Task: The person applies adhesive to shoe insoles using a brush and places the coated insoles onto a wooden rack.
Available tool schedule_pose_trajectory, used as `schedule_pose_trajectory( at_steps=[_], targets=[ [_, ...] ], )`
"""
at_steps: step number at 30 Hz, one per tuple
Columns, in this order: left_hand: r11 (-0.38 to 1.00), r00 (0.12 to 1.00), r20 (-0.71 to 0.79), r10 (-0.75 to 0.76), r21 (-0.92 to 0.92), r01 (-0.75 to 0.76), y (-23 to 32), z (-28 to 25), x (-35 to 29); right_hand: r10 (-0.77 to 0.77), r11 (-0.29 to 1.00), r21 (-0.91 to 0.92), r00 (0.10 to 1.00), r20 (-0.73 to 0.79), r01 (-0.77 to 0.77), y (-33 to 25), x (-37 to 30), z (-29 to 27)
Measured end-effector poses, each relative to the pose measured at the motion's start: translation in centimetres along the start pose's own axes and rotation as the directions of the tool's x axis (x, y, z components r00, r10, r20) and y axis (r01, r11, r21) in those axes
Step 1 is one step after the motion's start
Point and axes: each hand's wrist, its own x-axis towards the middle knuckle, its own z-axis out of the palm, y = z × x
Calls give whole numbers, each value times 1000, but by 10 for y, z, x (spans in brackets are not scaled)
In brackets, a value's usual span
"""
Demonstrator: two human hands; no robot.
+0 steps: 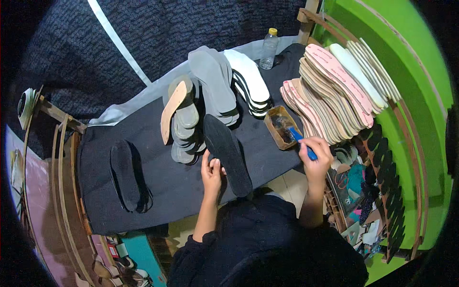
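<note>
My left hand [212,176] is closed on a black insole [228,155], gripping its left edge with thumb and fingers. The insole is tilted over the front part of the black-covered table [181,203]. In the fist of my right hand [317,158] is a blue-handled brush [294,133]. Its lower end reaches into a small open brown box [271,129] with a dark, stained inside; the tip is hard to make out. Straight behind the held insole lies a stack of grey insoles [210,79]. Black insoles [125,174] rest at the table's left.
White-topped insoles [251,83] are stacked beyond the box. Beige and pink insoles [330,91] pile up at the right, near a yellow-capped bottle [269,49]. Clear-grey sole pieces with a tan insole [173,107] lie left of centre. Wooden rails [406,129] line the green wall.
</note>
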Motion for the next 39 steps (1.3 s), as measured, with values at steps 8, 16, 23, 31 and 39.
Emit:
schedule_pose_trajectory(
  at_steps=[8,16,23,31,39],
  targets=[
    [999,1000,-5,5,-38,-5,-1,-1,2,151,988,-8,984,94,-151,17,-14,28],
    [995,998,-36,45,-91,-48,27,19,-15,98,987,-129,995,13,-96,-14,-34,-3],
    [927,943,-184,278,-208,-313,52,76,-58,54,970,210,950,307,-123,-60,-64,-51],
    [929,935,96,342,-181,-322,42,163,-128,186,982,-62,967,172,-178,-45,-103,-131],
    [969,801,588,113,-244,42,21,271,-247,375,826,-360,899,-225,-434,-34,-180,-267]
  ],
)
